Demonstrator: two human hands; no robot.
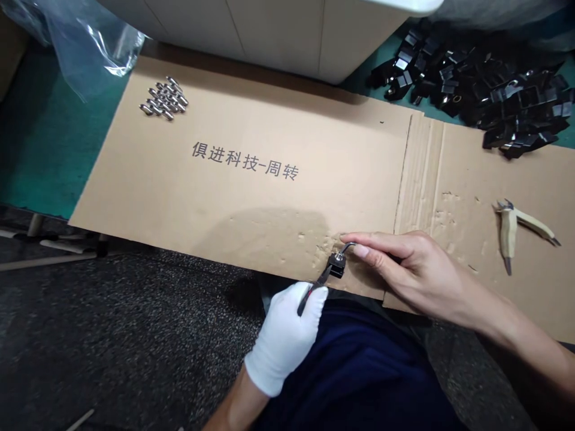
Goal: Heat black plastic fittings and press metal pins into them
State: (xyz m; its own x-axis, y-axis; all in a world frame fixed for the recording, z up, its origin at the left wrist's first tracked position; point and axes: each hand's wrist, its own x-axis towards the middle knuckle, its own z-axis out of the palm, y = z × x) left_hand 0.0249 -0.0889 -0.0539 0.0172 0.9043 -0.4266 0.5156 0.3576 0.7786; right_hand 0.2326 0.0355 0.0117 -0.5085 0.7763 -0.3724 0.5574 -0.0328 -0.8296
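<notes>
My left hand (290, 332), in a white glove, is closed around a dark slim tool (314, 292), whose tip touches a small black part (336, 265) near the cardboard's front edge. A shiny metal fitting (339, 255) sits on top of that part. Thumb and forefinger of my bare right hand (413, 272) pinch a bent metal rod (347, 246), which reaches down to the fitting. What kind of tool my left hand holds is partly hidden by the glove.
Cardboard (224, 203) covers the green table (54, 143). Metal pins (165, 99) lie at its upper left, cutters (510, 230) at the right. Many black parts (494, 90) are piled at the upper right. A white bin (269, 36) and clear plastic bag (96, 42) stand behind.
</notes>
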